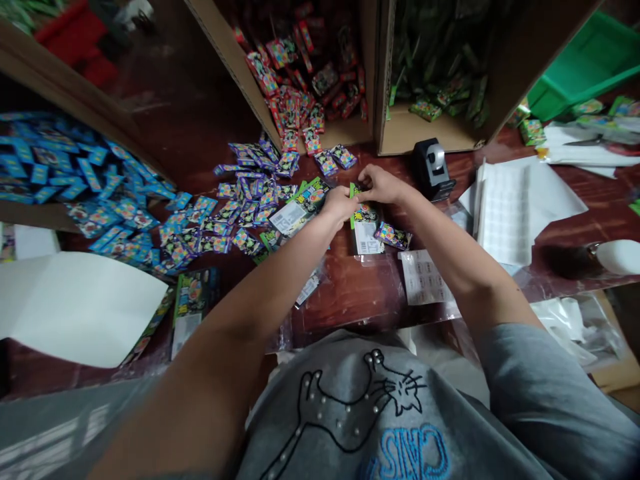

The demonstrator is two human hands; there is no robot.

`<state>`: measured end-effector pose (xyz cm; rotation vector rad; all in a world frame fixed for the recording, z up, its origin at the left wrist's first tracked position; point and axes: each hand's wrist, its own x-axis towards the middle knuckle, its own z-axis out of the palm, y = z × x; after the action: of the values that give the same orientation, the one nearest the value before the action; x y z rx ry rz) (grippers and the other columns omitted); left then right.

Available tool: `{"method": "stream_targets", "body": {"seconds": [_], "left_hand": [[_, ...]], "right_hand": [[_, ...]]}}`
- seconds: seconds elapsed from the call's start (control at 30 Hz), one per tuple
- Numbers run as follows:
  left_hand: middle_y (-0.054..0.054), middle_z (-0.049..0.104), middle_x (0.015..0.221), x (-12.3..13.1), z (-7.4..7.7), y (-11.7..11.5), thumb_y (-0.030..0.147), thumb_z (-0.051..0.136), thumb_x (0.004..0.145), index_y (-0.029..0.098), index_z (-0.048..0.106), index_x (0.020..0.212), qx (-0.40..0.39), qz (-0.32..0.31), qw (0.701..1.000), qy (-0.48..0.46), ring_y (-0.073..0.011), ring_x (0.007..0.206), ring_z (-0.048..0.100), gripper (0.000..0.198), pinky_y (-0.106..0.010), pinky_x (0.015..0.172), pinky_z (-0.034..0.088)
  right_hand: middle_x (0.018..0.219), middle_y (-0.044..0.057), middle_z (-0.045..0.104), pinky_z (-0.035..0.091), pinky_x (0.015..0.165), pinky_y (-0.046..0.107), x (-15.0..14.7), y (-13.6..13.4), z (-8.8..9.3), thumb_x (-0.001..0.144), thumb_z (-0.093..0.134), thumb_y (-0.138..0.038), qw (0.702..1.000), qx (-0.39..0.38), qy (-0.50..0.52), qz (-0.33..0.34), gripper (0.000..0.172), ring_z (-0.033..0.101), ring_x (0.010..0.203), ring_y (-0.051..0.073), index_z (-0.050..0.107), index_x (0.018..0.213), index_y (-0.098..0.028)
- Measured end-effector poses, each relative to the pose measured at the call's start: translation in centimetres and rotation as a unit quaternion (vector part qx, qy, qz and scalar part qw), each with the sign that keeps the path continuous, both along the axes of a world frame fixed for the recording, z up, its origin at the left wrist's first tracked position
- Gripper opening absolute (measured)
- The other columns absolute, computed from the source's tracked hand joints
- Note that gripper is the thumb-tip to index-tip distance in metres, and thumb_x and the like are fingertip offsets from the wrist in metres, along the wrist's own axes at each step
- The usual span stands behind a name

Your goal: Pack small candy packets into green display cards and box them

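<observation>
My left hand [339, 202] and my right hand [379, 185] meet over the dark red table [360, 293], both pinched on the top edge of a green printed card pack [365, 223] that lies flat in a clear sleeve. A purple packet [393, 235] lies just right of that pack. More green card packs [303, 207] are stacked left of my left hand. A spread of small purple packets [250, 200] covers the table to the left of those.
Blue packets [65, 173] spill from a cardboard box at left. Open boxes of red packets [300, 73] and green packets [440, 73] stand at the back. A black tape dispenser [433, 169], sticker sheets [505, 213], a green bin [585, 63] and white paper [75, 307] lie around.
</observation>
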<state>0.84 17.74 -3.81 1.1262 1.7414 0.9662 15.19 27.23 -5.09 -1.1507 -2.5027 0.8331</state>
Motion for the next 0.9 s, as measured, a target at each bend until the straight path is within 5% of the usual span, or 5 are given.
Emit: {"method": "stream_targets", "body": {"seconds": [0.23, 0.33, 0.43, 0.7, 0.9], "left_hand": [[-0.001, 0.070, 0.089, -5.8, 4.6, -7.6, 0.022, 0.064, 0.097, 0.023, 0.059, 0.118, 0.165, -0.048, 0.985, 0.030, -0.0173, 0.077, 0.071, 0.022, -0.030, 0.077, 0.056], [-0.004, 0.075, 0.097, -8.7, 7.4, -11.7, 0.038, 0.060, 0.101, 0.022, 0.057, 0.127, 0.215, -0.028, 0.975, 0.038, -0.0192, 0.083, 0.074, 0.031, -0.033, 0.081, 0.060], [-0.004, 0.078, 0.100, -10.6, 9.1, -16.0, 0.041, 0.061, 0.100, 0.020, 0.062, 0.123, 0.208, -0.024, 0.971, 0.117, -0.0205, 0.092, 0.076, 0.031, -0.034, 0.089, 0.060], [-0.005, 0.081, 0.106, -12.2, 6.3, -24.9, 0.044, 0.060, 0.102, 0.022, 0.064, 0.129, 0.139, 0.055, 0.982, 0.117, -0.0213, 0.097, 0.077, 0.035, -0.032, 0.091, 0.059], [-0.006, 0.081, 0.114, -13.2, 5.8, -28.6, 0.038, 0.062, 0.101, 0.024, 0.066, 0.133, 0.074, 0.053, 0.991, 0.098, -0.0228, 0.105, 0.078, 0.035, -0.034, 0.098, 0.057]], "right_hand": [[0.113, 0.009, 0.063, 0.050, 0.100, 0.046, -2.7, -4.9, 7.2, 0.091, 0.079, -0.054, 0.971, 0.165, 0.139, 0.102, 0.041, 0.059, 0.110, 0.029, 0.060, 0.107, -0.020], [0.104, 0.005, 0.064, 0.051, 0.092, 0.041, -4.9, -8.0, 9.9, 0.096, 0.076, -0.039, 0.963, 0.151, 0.151, 0.162, 0.026, 0.061, 0.097, 0.024, 0.059, 0.104, -0.021], [0.106, 0.005, 0.065, 0.050, 0.086, 0.037, -7.1, -10.7, 11.0, 0.089, 0.083, -0.036, 0.955, 0.130, 0.194, 0.184, 0.035, 0.060, 0.094, 0.022, 0.057, 0.107, -0.021], [0.102, 0.005, 0.063, 0.045, 0.086, 0.032, -11.4, -16.9, 10.6, 0.087, 0.084, -0.025, 0.952, 0.062, 0.166, 0.251, 0.029, 0.058, 0.095, 0.021, 0.058, 0.099, -0.019], [0.076, -0.001, 0.064, 0.037, 0.068, 0.028, -12.5, -19.9, 11.0, 0.098, 0.074, -0.032, 0.942, -0.017, 0.010, 0.335, 0.023, 0.053, 0.067, 0.013, 0.065, 0.082, -0.019]]}}
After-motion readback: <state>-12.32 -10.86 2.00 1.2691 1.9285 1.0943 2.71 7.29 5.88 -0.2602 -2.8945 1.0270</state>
